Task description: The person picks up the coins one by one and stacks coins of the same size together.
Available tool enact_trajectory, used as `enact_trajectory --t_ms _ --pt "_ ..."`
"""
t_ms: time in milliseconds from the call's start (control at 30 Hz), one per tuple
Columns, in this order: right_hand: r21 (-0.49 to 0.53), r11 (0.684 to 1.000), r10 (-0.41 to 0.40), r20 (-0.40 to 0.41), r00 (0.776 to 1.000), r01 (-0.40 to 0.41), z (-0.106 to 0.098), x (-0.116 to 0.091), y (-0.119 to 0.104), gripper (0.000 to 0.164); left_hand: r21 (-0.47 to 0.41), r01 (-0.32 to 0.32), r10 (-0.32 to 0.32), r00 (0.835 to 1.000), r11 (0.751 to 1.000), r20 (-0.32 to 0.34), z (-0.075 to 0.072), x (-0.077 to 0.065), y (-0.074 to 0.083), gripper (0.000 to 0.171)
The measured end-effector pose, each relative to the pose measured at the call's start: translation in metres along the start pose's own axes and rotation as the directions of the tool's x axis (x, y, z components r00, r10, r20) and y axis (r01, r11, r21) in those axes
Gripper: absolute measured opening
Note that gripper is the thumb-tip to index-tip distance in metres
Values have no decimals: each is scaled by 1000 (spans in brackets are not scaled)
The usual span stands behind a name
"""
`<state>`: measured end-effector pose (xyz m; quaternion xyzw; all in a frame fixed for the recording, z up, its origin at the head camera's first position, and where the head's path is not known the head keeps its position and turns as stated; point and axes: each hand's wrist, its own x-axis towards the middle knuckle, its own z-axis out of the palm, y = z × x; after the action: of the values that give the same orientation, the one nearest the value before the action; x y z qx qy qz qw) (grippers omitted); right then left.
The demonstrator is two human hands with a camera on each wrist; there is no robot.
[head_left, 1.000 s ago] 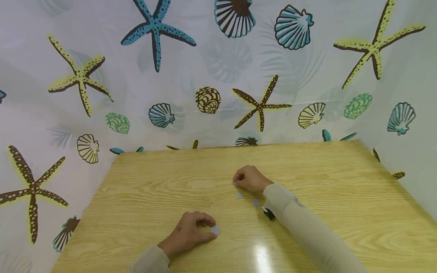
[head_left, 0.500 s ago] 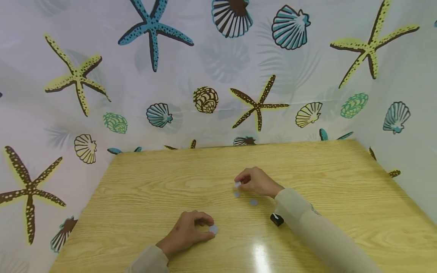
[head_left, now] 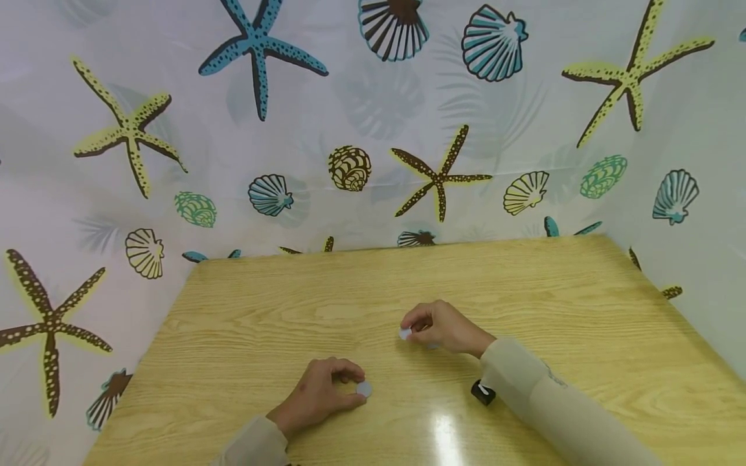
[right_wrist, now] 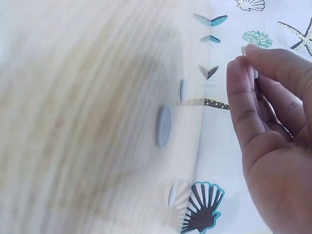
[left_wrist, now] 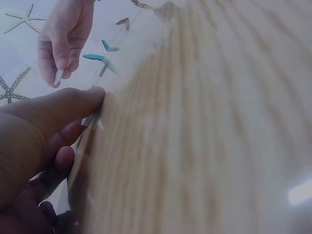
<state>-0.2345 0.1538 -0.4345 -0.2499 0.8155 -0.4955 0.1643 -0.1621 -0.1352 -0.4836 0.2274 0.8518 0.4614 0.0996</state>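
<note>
My right grip (head_left: 445,325) held a small pale disc (head_left: 405,333) pinched between thumb and fingertips, clear of the wooden surface (head_left: 262,310). It was farther off and more to the right than my left grip (head_left: 320,393), which had a near disc (head_left: 364,389) between the thumb and a finger, low at the surface. A partly hidden disc (head_left: 432,345) lay on the surface just under my right hand. From the right wrist three gray discs (right_wrist: 164,126) showed lying there, well below my fingers; I could not match each one to what the head view showed. Nearer me and to the right, a black block (head_left: 482,397) with a white mark sat just beside my right sleeve (head_left: 519,372).

I judged the pinch the weak point. The right-hand disc was thin and only a small part of it was covered, so too light a squeeze, or one off its middle, could have let it twist out and drop. Dipping my knuckles could have knocked the partly hidden disc aside. A low sweep of the forearm could have shoved the block. On the left, a careless press of the thumb might have slid the near disc away.
</note>
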Motion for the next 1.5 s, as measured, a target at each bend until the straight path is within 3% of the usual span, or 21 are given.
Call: enact_trajectory --t_ms 233,700,1067,1333,1500 --pt "31 997 -65 37 997 64 7 -10 -1 14 6 -11 11 1000 1000 3 1 0 -2 31" --pt "24 996 -91 117 989 89 24 -23 1 13 16 -16 16 1000 1000 8 2 1 -1 32" --pt "2 1000 -8 158 987 8 35 -29 0 15 24 -16 16 1000 1000 6 2 1 -1 33" --pt "-15 1000 -15 185 983 18 39 -33 2 15 19 -14 14 1000 1000 8 2 1 0 33" --pt "-10 1000 1 176 984 1 44 -36 3 15 62 5 -5 1000 998 1 3 2 2 37"
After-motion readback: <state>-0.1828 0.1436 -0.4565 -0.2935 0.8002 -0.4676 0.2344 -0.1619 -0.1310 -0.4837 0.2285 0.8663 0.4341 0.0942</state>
